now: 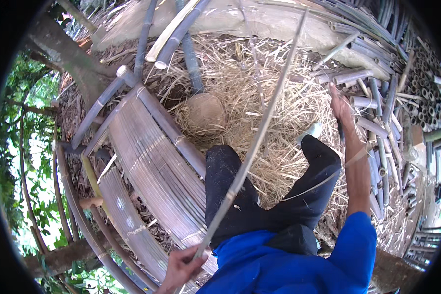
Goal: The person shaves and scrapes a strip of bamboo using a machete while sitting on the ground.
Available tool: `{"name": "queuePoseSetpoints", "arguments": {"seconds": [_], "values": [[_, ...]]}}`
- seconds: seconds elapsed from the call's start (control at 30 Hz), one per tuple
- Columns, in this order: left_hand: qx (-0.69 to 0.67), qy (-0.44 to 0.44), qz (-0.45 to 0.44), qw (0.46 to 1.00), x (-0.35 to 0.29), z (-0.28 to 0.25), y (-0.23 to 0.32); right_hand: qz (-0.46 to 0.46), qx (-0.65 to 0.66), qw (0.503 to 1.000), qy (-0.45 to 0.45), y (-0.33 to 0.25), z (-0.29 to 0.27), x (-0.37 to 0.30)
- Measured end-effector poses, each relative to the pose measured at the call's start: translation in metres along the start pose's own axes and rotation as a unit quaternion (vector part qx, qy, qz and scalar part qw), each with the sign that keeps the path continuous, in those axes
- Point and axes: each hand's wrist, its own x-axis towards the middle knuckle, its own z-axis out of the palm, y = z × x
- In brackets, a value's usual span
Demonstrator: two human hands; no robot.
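Observation:
My left hand (183, 267), low in the picture beside the bench, is closed round the lower part of a long bamboo strip (254, 154). The strip slants up across my lap to the far middle. My right arm stretches out to the right, with my right hand (341, 107) closed near the bamboo pile. A narrow dark piece (341, 131) shows just below that hand; its kind and the grip on it are partly hidden. A thin pale sliver (318, 185) curves over my right leg toward the forearm.
A slatted bamboo bench (149, 152) stands on my left. Ahead lie heaped bamboo shavings (274, 117) and a round wood block (207, 113). Upright poles (188, 59) rise behind it. Cut bamboo tubes (372, 127) are piled at the right, with stacked pole ends (426, 105) beyond.

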Motion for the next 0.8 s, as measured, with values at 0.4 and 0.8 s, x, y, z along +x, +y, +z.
{"name": "queuePoseSetpoints", "arguments": {"seconds": [0.4,0.8], "values": [[0.011,0.005,0.192,0.981,0.148,0.040,0.054,-0.237,0.134,0.945,-0.179,-0.284,-0.019,-0.182],[-0.033,-0.029,0.207,0.977,0.130,0.038,0.049,-0.196,0.035,0.961,-0.192,-0.259,-0.021,-0.125]]}}
